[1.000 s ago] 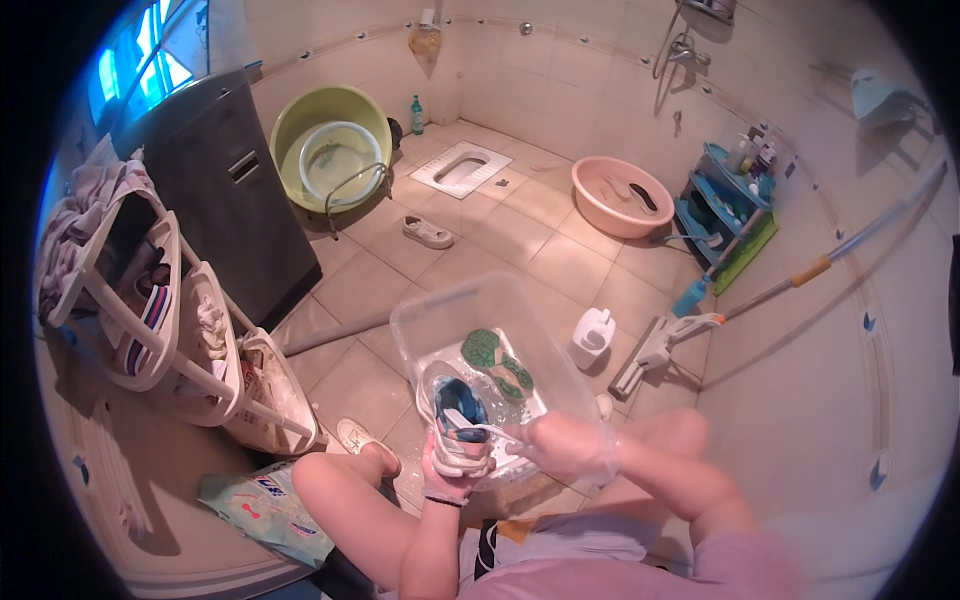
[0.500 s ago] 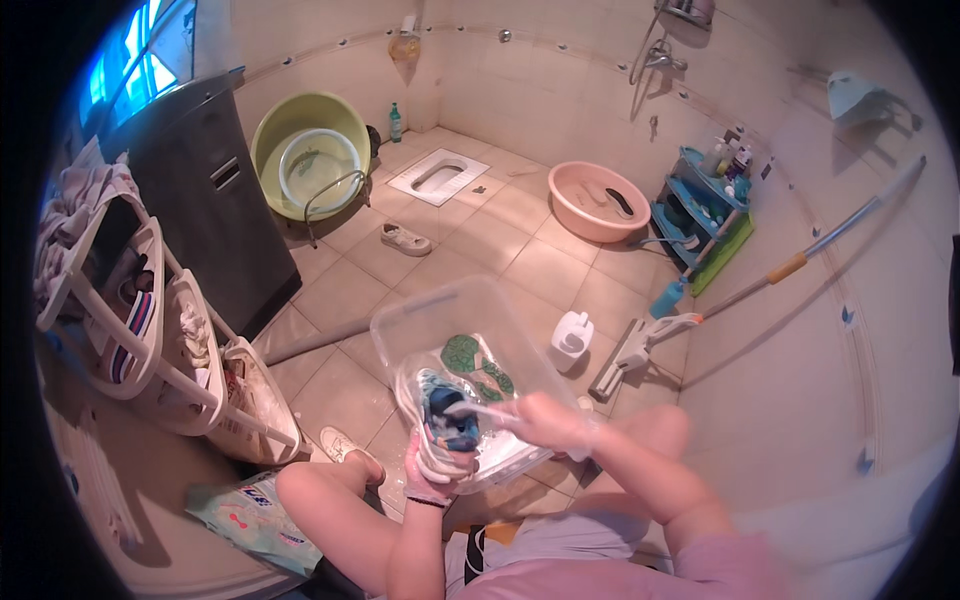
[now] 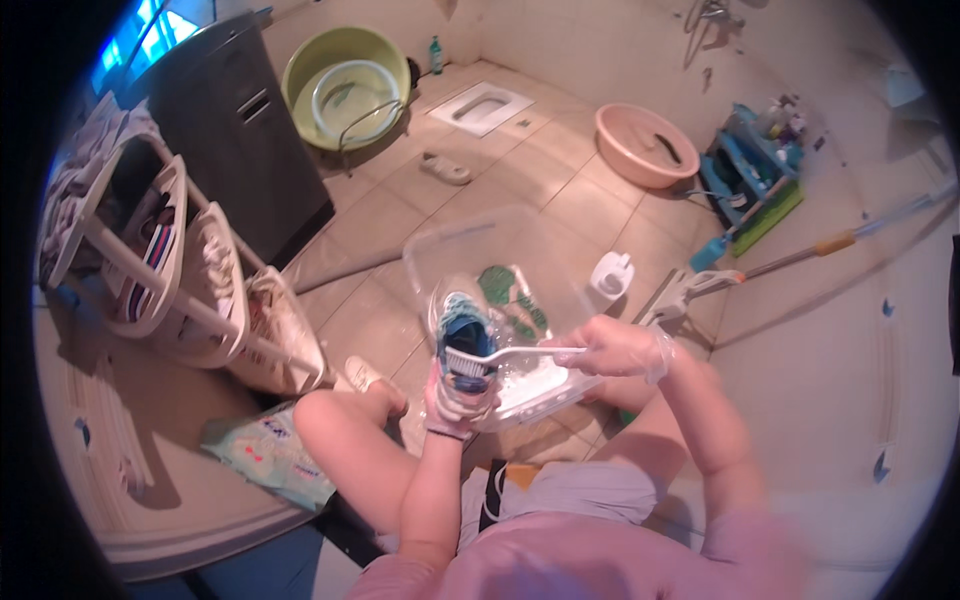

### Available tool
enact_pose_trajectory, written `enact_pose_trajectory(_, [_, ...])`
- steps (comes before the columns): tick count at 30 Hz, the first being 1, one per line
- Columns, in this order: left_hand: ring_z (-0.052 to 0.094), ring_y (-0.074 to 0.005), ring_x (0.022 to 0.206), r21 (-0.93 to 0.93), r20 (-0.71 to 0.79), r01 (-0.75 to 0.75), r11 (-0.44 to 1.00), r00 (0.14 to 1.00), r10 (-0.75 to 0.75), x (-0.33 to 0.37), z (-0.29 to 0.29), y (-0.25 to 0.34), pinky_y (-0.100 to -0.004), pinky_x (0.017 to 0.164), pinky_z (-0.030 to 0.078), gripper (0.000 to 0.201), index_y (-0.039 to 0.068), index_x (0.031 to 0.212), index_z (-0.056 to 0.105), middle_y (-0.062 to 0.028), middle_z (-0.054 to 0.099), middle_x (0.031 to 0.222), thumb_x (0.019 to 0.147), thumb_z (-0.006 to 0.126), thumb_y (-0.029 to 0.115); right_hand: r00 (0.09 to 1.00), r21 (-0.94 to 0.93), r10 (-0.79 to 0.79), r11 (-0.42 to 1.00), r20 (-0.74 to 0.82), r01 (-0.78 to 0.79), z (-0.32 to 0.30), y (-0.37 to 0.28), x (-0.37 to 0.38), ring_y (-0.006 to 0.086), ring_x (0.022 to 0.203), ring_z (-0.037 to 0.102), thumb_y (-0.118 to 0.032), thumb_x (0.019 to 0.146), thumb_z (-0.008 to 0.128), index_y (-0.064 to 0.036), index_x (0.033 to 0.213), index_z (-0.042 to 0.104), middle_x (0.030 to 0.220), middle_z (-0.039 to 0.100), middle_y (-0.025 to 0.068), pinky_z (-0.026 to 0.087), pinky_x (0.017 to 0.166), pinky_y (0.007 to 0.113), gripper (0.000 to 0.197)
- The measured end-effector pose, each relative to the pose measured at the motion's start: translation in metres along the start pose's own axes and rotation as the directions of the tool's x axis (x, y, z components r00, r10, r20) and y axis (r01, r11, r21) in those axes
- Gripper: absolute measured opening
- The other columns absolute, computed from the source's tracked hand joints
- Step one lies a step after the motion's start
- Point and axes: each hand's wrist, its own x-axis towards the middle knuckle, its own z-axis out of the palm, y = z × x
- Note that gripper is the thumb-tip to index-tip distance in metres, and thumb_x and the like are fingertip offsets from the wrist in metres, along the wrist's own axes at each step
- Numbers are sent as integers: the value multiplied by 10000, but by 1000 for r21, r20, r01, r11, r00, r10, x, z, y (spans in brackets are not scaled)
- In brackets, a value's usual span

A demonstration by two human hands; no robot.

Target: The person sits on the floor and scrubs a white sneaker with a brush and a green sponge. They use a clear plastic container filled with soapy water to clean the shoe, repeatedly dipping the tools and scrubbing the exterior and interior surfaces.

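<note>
My left hand point(image 3: 460, 402), in a clear glove, grips a blue and white sneaker point(image 3: 461, 308) by its heel, with the toe pointing away from me. In my gloved right hand point(image 3: 622, 348) is the handle of a white scrubbing brush point(image 3: 520, 351). Its bristles rest at the sneaker's opening, near the heel collar. Both hands are over the near part of a clear plastic tub point(image 3: 480, 226). Inside the tub lies another shoe with its green-patterned sole point(image 3: 497, 284) turned up, beside white suds and water.
A white jug point(image 3: 611, 275) stands right of the tub, near a floor squeegee point(image 3: 690, 288). Farther off are a pink basin point(image 3: 640, 178), a green basin point(image 3: 300, 75), a squat toilet point(image 3: 480, 108) and a loose shoe point(image 3: 446, 168). A tiered rack point(image 3: 180, 290) stands left.
The view has tipped down, so the room sits differently in it. My right hand has drawn the brush rightward and its bristles now show at the sneaker's heel end.
</note>
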Motion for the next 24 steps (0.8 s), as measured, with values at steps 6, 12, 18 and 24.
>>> enact_pose_trajectory(6, [539,-405,994,-97,-221,-39,995,975,17,5,39,-20,-574,789,445,614,30,1280,385,-228,504,1172,885,360,499,937,-537,-69,833,-342,-135,74,-13,41,371,712,601,-63,831,455,49,1211,426,746,602,222,466,617,441,397])
enact_pose_trajectory(12, [573,-315,879,-238,-18,-106,966,994,105,-8,8,8,-539,753,473,535,36,1212,445,-163,550,1076,886,406,458,995,-627,-81,778,-53,30,64,-28,-7,359,692,604,-23,765,460,71,1177,435,735,610,192,463,594,440,423])
enact_pose_trajectory(18, [560,-388,924,241,-153,-77,967,981,116,9,-4,-13,-552,836,447,501,-10,1182,425,-190,549,1028,880,454,389,958,-664,-16,724,-285,-185,60,-5,55,328,709,622,-51,767,468,42,1154,439,748,622,173,477,586,413,400])
enact_pose_trajectory(24, [579,-364,790,147,-299,-281,948,901,314,-2,15,-2,-534,762,469,448,23,1030,522,-190,588,882,885,417,433,999,-683,40,730,3,-27,57,-26,13,328,696,621,-68,784,460,22,1171,437,740,626,158,478,601,424,398])
